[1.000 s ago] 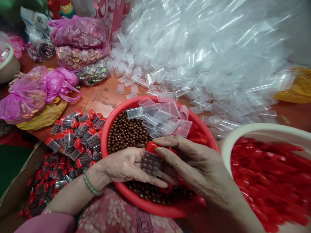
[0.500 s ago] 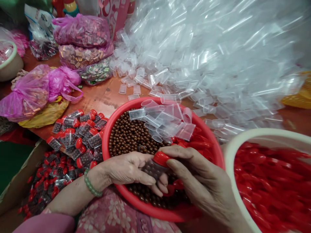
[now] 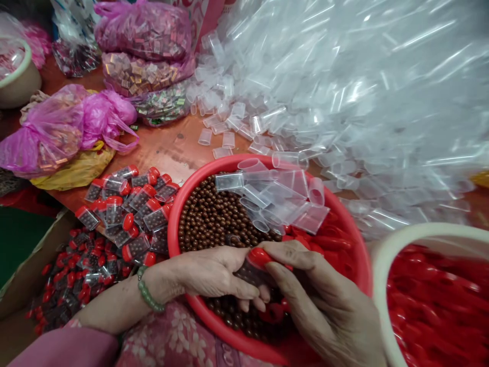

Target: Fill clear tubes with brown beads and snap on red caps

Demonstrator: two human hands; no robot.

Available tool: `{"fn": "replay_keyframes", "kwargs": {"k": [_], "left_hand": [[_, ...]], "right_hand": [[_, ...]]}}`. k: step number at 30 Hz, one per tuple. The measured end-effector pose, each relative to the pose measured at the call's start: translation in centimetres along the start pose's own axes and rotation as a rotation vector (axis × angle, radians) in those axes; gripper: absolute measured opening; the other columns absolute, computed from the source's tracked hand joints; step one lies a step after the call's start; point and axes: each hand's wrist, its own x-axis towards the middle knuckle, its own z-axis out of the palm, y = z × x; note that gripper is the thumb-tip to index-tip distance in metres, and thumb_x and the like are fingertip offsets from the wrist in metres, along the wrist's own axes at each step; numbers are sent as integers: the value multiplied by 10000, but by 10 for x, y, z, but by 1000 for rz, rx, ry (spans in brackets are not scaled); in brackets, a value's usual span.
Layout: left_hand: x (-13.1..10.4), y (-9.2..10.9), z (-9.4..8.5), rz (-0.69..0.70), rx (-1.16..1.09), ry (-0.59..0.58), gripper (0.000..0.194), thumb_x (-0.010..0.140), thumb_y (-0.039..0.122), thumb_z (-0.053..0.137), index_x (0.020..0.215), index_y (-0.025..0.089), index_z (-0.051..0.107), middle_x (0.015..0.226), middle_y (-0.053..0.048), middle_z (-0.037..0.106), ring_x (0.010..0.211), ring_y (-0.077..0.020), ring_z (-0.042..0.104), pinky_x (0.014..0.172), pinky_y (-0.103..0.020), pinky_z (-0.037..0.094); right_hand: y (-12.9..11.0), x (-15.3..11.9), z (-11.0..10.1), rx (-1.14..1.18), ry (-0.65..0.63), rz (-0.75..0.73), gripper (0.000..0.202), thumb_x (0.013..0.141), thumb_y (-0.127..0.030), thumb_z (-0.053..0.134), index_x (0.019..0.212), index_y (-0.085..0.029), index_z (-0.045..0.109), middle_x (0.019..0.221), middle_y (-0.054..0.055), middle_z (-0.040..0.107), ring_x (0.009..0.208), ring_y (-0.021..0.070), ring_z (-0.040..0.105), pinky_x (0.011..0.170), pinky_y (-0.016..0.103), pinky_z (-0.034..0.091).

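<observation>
Over a red basin [image 3: 174, 219], my left hand [image 3: 214, 272] is wrapped round a clear container [image 3: 252, 274] filled with brown balls. My right hand [image 3: 321, 290] pinches the red cap [image 3: 260, 257] on that container between thumb and fingers. The basin holds brown balls [image 3: 206, 214] at its left, clear empty tubes [image 3: 267, 191] at the back and red caps [image 3: 336, 244] at the right. Left of it, filled containers with red caps [image 3: 133, 204] lie in a heap.
A white tub [image 3: 382, 285] of red pieces stands at the right. Clear tubes [image 3: 344, 102] are piled high behind. Pink bags [image 3: 145, 35] sit at the back left. A box [image 3: 42, 244] with capped containers is at the lower left.
The view has shifted, so most objects appear slightly lower or further right. Both hands still hold the capped container, now tilted a little more and more hidden by the fingers.
</observation>
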Motion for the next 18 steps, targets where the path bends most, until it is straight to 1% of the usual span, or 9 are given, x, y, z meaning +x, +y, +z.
{"fn": "replay_keyframes", "kwargs": {"k": [3, 5, 6, 8, 9, 10, 12, 14, 18], "left_hand": [[0, -2, 0, 2, -31, -10, 339, 649, 380, 837, 792, 159, 625, 705, 34, 634, 544, -63, 561, 527, -182, 462], [0, -4, 0, -13, -70, -30, 441, 623, 500, 852, 785, 149, 641, 681, 36, 627, 545, -66, 561, 562, -195, 473], [-1, -5, 0, -22, -93, -34, 475, 612, 541, 851, 781, 145, 650, 668, 36, 623, 559, -72, 567, 603, -208, 488], [-1, -6, 1, -26, -138, -25, 493, 598, 563, 854, 772, 141, 668, 657, 25, 627, 607, -98, 592, 709, -252, 517], [-1, -7, 1, -25, -156, -10, 482, 599, 549, 859, 776, 138, 679, 675, 13, 641, 639, -113, 607, 765, -278, 523], [0, -8, 1, -19, -176, 2, 473, 598, 533, 865, 787, 136, 689, 704, -1, 660, 666, -127, 620, 808, -304, 524], [1, -11, 2, 11, -220, 17, 470, 595, 509, 873, 823, 133, 708, 752, -19, 682, 701, -145, 635, 856, -336, 521], [2, -12, 2, 28, -244, 25, 466, 598, 492, 877, 849, 133, 718, 760, -18, 683, 715, -143, 635, 869, -333, 515], [0, -12, 1, -3, -250, 36, 444, 574, 465, 900, 792, 128, 710, 737, -5, 660, 679, -114, 606, 772, -259, 504]], "right_hand": [[5, -6, 0, -70, -5, -61, 188, 904, -120, 588, 1030, -246, 646, 871, 35, 678, 743, 164, 663, 645, 279, 559], [6, -9, -2, -116, -69, -76, 200, 919, -205, 602, 1114, -250, 609, 929, 60, 679, 788, 194, 673, 667, 317, 569], [7, -11, -3, -157, -110, -86, 273, 916, -293, 623, 1181, -245, 575, 978, 81, 679, 829, 219, 680, 681, 341, 575], [5, -11, -3, -281, -167, -146, 558, 861, -482, 664, 1311, -207, 481, 1068, 135, 670, 925, 284, 681, 721, 402, 583], [4, -10, -3, -351, -172, -198, 673, 826, -537, 679, 1347, -183, 443, 1085, 157, 666, 949, 312, 676, 732, 432, 581], [4, -8, -2, -420, -159, -252, 720, 811, -552, 686, 1359, -165, 426, 1076, 169, 669, 948, 329, 673, 734, 456, 576], [3, -5, 2, -532, -122, -331, 654, 836, -490, 668, 1340, -144, 435, 1023, 172, 680, 906, 335, 673, 729, 481, 561], [2, -2, 6, -599, -83, -382, 566, 854, -402, 639, 1308, -116, 457, 975, 177, 686, 857, 324, 673, 721, 478, 547], [3, 0, 8, -628, -48, -486, 537, 838, -319, 624, 1287, -68, 471, 894, 167, 693, 764, 281, 668, 729, 458, 536]]}}
